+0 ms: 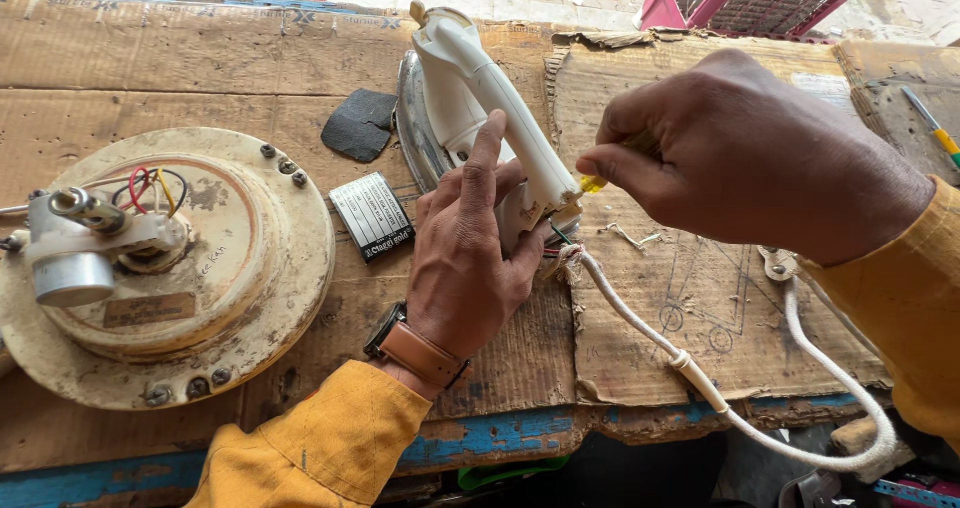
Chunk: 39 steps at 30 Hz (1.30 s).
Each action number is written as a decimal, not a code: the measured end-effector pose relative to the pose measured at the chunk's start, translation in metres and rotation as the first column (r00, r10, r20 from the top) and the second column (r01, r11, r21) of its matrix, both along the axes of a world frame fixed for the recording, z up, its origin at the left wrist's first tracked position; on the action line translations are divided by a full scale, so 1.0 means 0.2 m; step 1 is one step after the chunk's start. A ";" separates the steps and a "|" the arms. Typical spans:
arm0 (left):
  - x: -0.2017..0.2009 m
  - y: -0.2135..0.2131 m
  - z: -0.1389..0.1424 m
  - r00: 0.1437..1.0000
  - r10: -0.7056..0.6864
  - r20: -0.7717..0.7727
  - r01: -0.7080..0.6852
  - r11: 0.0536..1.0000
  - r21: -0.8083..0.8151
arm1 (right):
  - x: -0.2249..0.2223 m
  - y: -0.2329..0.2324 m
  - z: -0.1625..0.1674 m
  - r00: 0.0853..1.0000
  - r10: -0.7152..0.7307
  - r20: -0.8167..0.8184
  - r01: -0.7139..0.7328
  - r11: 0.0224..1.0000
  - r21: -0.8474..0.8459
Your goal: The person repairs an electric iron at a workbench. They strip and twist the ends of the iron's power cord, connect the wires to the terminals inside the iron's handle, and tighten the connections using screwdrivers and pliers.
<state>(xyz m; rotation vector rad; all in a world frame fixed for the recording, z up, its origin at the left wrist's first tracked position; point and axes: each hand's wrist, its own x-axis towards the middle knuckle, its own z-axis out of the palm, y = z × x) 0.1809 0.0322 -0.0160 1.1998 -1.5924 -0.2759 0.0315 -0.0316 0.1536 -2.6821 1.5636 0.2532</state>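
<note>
Steadying white iron (480, 98) in closed left hand (465, 258), right hand (740, 153) pinching yellow screwdriver (592, 183), fan motor (150, 268) alongside.

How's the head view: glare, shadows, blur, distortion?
Head view: bright even daylight, soft shadows; mild glare on the iron's metal soleplate; sharp on left hand and right hand; wide-angle bending at the cardboard edges.

Single head cam, looks steeply down, close over cardboard-covered bench (250, 68) w/ both hands.
</note>
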 end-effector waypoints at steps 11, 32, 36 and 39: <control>0.02 0.02 0.02 0.997 -0.067 -0.044 0.066 0.998 -0.008 | -0.05 0.00 -0.01 0.944 0.235 0.231 -0.225 0.972 -0.072; 0.02 0.02 0.03 0.989 -0.069 -0.133 0.075 0.997 0.037 | -0.05 -0.01 -0.02 0.943 0.302 0.141 -0.296 0.953 -0.063; 0.02 0.02 0.02 0.993 -0.047 -0.108 0.051 0.998 0.035 | -0.07 0.00 -0.02 0.881 0.379 0.284 -0.363 0.925 -0.111; 0.02 0.02 0.02 0.994 -0.052 -0.095 0.054 0.998 0.018 | -0.05 0.00 -0.01 0.992 0.109 -0.070 -0.113 0.992 -0.050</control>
